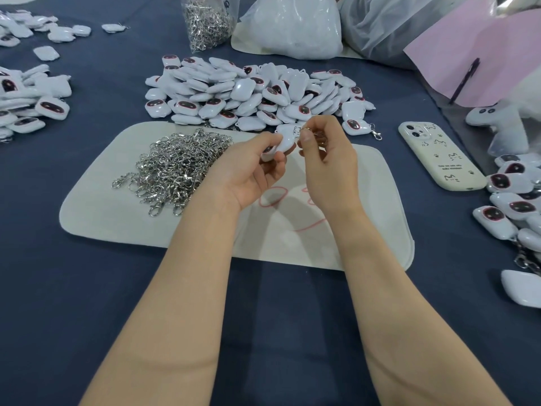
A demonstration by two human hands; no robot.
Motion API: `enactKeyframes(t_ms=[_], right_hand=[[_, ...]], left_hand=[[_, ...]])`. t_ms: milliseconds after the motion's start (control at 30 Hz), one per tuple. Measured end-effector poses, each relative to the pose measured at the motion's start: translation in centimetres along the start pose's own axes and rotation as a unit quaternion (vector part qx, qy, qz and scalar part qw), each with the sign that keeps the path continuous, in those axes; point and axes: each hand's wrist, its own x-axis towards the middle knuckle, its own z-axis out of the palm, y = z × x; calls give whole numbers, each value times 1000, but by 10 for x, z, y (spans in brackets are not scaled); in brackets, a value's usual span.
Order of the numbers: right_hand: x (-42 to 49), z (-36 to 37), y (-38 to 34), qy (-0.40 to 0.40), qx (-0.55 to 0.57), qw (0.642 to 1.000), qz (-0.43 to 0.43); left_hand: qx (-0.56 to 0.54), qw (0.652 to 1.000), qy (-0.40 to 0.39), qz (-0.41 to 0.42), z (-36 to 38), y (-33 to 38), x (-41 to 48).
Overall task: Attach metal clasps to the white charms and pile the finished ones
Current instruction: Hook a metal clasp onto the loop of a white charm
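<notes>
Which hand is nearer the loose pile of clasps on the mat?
Left. The left hand, holding a charm, sits just right of the clasp pile; the right hand is farther right, beyond it.

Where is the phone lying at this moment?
In the head view, the phone lies back up on the blue tablecloth, right of the white mat, left of the right-edge charm pile.

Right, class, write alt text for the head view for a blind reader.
A person's left hand holds a white charm while the right hand pinches a metal clasp at its edge, above a pale mat. A heap of loose clasps lies on the mat; a pile of charms sits behind it.
</notes>
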Motion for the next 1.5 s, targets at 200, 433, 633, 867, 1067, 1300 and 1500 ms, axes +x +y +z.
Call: enactKeyframes(t_ms=[200, 433, 633, 867, 1067, 1300, 1500], right_hand=[[2, -5, 3, -45, -125, 990, -56], [1, -3, 7, -80, -172, 980, -57], [-1, -1, 6, -62, -76, 995, 21], [1, -1, 6, -44, -48, 994, 89], [4, -3, 1, -79, 9, 987, 137], [3, -33, 1, -3, -7, 985, 173], [-16, -117, 14, 203, -118, 957, 171]], left_hand=[[223, 962, 72, 141, 1, 3, -3], [397, 884, 89, 231, -2, 7, -4], [232, 959, 91, 132, -3, 2, -2], [139, 984, 72, 85, -2, 1, -3], [193, 974, 37, 110, 8, 1, -7], [216, 967, 55, 119, 38, -18, -6], [306, 945, -62, 100, 122, -69, -8]])
